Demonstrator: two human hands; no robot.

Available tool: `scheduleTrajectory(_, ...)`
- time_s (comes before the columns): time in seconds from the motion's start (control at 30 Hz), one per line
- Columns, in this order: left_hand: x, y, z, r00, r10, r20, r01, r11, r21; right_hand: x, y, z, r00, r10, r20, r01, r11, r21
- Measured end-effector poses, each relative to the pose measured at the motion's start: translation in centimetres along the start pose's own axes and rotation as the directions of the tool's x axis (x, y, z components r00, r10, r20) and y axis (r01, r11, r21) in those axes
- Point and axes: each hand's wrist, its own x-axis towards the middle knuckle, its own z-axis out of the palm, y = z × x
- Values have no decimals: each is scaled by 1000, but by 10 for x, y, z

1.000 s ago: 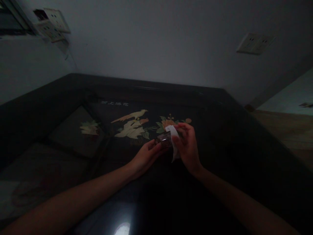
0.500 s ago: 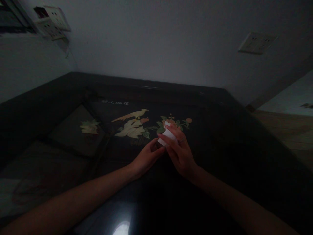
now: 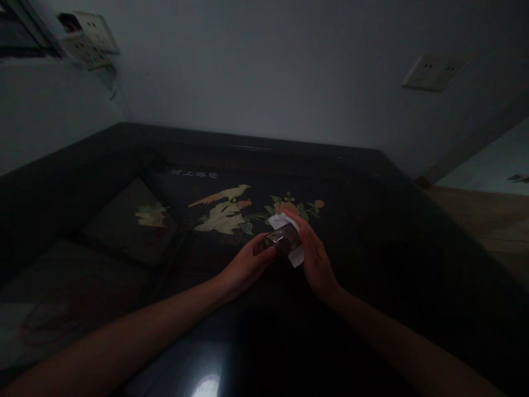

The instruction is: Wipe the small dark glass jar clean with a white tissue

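Note:
The room is dim. My left hand (image 3: 248, 264) grips the near end of a small clear glass-like object (image 3: 281, 240) over a dark glossy table (image 3: 397, 259). My right hand (image 3: 314, 255) holds a white tissue (image 3: 289, 238) wrapped behind and under that object, with the fingers curled round it. Both hands meet just in front of the flower picture inlaid in the tabletop.
The tabletop carries an inlaid bird and flower picture (image 3: 231, 209) under glass. A white wall stands behind with a socket plate (image 3: 433, 71) at the right and more sockets (image 3: 85, 41) at the upper left. A wooden floor (image 3: 487, 220) shows at the right.
Half a second ago my right hand covered the object with the tissue; now it has turned back and the clear object shows again between both hands.

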Motion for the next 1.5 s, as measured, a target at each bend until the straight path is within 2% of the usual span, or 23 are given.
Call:
scheduleTrajectory(0.1, -1, 2, 3, 999, 15, -39, -15, 1000, 10, -1, 7, 2, 997, 80, -5, -80, 994, 77)
scheduleTrajectory(0.2, -2, 2, 3, 998, 36, -49, -34, 998, 52, -4, 7, 3, 995, 81, -53, -74, 991, 111)
scheduleTrajectory(0.3, -2, 0, 0, 999, 40, -32, -36, 994, 108, -9, -1, 2, 997, -43, -68, 44, 999, 5)
scheduleTrajectory(0.37, -2, -2, -2, 999, 36, -5, -35, 990, 137, -11, -7, 0, 986, -169, -18, 166, 980, -115)
scheduleTrajectory(0.47, -2, -4, -4, 999, 39, 21, -42, 984, 174, -14, -10, -3, 940, -326, 98, 341, 901, -267)
scheduleTrajectory(0.57, -2, -4, -4, 999, 37, -15, -33, 977, 208, -16, -8, -4, 875, -427, 226, 483, 787, -385)
scheduleTrajectory(0.67, -2, -4, -2, 997, 38, -62, -22, 971, 236, -16, -5, -5, 823, -486, 295, 569, 705, -423)
scheduleTrajectory(0.73, -2, -4, -2, 996, 39, -75, -21, 973, 232, -15, -5, -5, 814, -497, 301, 581, 713, -392)
scheduleTrajectory(0.83, -1, -4, -1, 995, 50, -89, -33, 983, 179, -14, -8, -7, 850, -462, 252, 521, 807, -279)
scheduleTrajectory(0.93, 0, -3, 1, 992, 43, -116, -32, 995, 93, -12, -12, -7, 914, -366, 176, 391, 909, -142)
scheduleTrajectory(1.0, 1, -3, 2, 990, 26, -140, -21, 999, 39, -11, -14, -8, 944, -298, 138, 311, 947, -79)
scheduleTrajectory(1.17, 2, -2, 1, 990, 36, -137, -40, 999, -26, -4, -17, -9, 978, -160, 131, 166, 986, -36)
scheduleTrajectory(1.3, 2, 0, 2, 990, 50, -135, -56, 997, -45, 3, -23, -11, 987, -56, 153, 54, 998, 14)
scheduleTrajectory(1.4, 2, 0, 2, 989, 47, -137, -55, 997, -51, 7, -27, -10, 991, -27, 129, 23, 999, 32)
scheduleTrajectory(1.5, 0, -1, 0, 991, 47, -126, -50, 998, -22, 9, -25, -8, 998, -19, 56, 18, 1000, 14)
